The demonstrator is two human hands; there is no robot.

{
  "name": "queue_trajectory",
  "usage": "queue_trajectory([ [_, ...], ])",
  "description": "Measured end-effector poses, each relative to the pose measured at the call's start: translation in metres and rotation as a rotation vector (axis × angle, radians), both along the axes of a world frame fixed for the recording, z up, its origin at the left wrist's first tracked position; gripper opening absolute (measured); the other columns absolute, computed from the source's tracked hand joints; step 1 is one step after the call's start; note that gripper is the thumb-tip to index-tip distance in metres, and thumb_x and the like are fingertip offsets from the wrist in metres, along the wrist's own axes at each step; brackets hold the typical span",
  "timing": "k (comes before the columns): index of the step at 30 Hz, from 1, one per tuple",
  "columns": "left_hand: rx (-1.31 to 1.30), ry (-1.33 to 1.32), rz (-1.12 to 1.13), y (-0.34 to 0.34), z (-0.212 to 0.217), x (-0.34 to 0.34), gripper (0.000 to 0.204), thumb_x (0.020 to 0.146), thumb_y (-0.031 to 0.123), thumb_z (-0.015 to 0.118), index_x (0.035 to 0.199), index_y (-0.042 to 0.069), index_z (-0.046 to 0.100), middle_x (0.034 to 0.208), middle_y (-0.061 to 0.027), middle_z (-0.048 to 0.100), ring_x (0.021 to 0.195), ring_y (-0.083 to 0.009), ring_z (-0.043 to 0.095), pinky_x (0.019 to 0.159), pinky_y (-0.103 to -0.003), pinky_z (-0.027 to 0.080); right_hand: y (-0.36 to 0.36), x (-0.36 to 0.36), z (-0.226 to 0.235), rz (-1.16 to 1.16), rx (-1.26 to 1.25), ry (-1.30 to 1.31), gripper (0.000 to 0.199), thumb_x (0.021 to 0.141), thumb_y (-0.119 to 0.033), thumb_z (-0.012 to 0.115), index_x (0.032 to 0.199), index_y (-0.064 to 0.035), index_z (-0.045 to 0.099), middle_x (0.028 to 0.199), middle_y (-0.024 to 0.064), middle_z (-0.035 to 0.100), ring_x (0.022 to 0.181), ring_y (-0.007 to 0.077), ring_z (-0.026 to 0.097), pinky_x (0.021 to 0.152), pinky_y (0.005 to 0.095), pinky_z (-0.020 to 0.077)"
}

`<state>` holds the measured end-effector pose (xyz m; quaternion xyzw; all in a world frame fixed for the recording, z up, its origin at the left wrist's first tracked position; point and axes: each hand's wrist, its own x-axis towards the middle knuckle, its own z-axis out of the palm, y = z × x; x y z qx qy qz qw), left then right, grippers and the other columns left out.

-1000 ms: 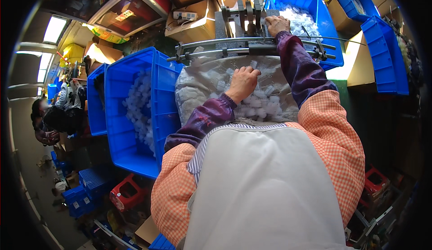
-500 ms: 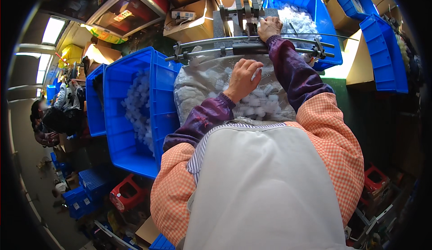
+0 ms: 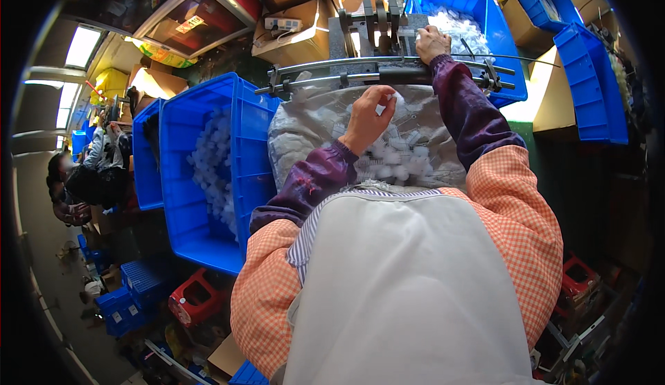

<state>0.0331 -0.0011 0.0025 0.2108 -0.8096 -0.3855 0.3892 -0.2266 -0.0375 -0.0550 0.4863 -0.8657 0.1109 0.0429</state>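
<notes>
My left hand (image 3: 367,118) hovers over a grey cloth (image 3: 294,125) in front of the machine, thumb and forefinger pinched on a small white piece (image 3: 393,100). Small translucent white plastic pieces (image 3: 398,160), several with comb-like rows of teeth, lie heaped on the cloth below it. My right hand (image 3: 433,43) rests at the right side of a small bench machine (image 3: 379,28), its fingers curled. What those fingers hold, if anything, is hidden. A pale toothed strip (image 3: 406,32) lies on the machine just left of them.
Metal rails (image 3: 325,80) cross between me and the machine. A blue bin of white pieces (image 3: 239,177) stands at left; another blue bin (image 3: 509,42) is behind my right hand. A thin rod (image 3: 526,57) sticks out rightward. Cardboard boxes (image 3: 298,42) stand behind. A person sits far left.
My right hand has moved a little to the right along the machine, uncovering the toothed strip. My left hand's fingers have closed into a pinch, with a small white piece now showing there.
</notes>
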Motion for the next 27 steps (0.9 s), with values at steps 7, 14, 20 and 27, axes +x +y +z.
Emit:
queue_trajectory([
  [7,0.167,0.023,-0.055,0.002,-0.001,-0.010,0.014,0.078,0.004,0.063,0.090,0.000,0.058,0.082,-0.0101,0.063,0.073,-0.0161,0.064,0.061,-0.024,0.050,0.003,-0.035,0.028,-0.099,0.113,0.129,0.024,0.078,-0.018,0.049,0.100,-0.0108,0.057,0.097,0.0106,0.062,0.094,0.0276,0.059,0.083,0.0440,0.0410],
  [14,0.170,0.044,-0.067,-0.001,0.005,-0.024,0.016,0.079,0.005,0.063,0.093,0.000,0.059,0.080,-0.0084,0.065,0.073,-0.0129,0.064,0.063,-0.023,0.050,0.070,-0.021,0.052,0.520,-0.105,-0.575,0.040,0.083,-0.013,0.049,0.123,-0.0066,0.048,0.097,0.0127,0.061,0.084,0.0213,0.058,0.075,0.0309,0.0457],
  [20,0.113,-0.123,-0.003,-0.005,-0.005,-0.026,0.018,0.081,0.015,0.061,0.091,0.001,0.059,0.081,-0.0120,0.064,0.071,-0.0199,0.064,0.061,-0.029,0.050,0.070,0.015,0.046,0.665,-0.042,-1.160,0.034,0.088,-0.024,0.055,0.114,-0.0017,0.055,0.096,0.0049,0.062,0.084,0.0136,0.056,0.076,0.0258,0.0451],
  [27,-0.578,-0.879,-0.136,0.003,-0.059,-0.001,0.018,0.074,0.017,0.059,0.090,0.010,0.062,0.091,-0.0082,0.061,0.090,-0.0245,0.056,0.072,-0.037,0.041,0.000,0.002,0.007,0.174,-0.177,0.015,0.017,0.081,-0.018,0.055,0.094,-0.0117,0.063,0.095,0.0088,0.059,0.095,0.0283,0.054,0.080,0.0385,0.0450],
])
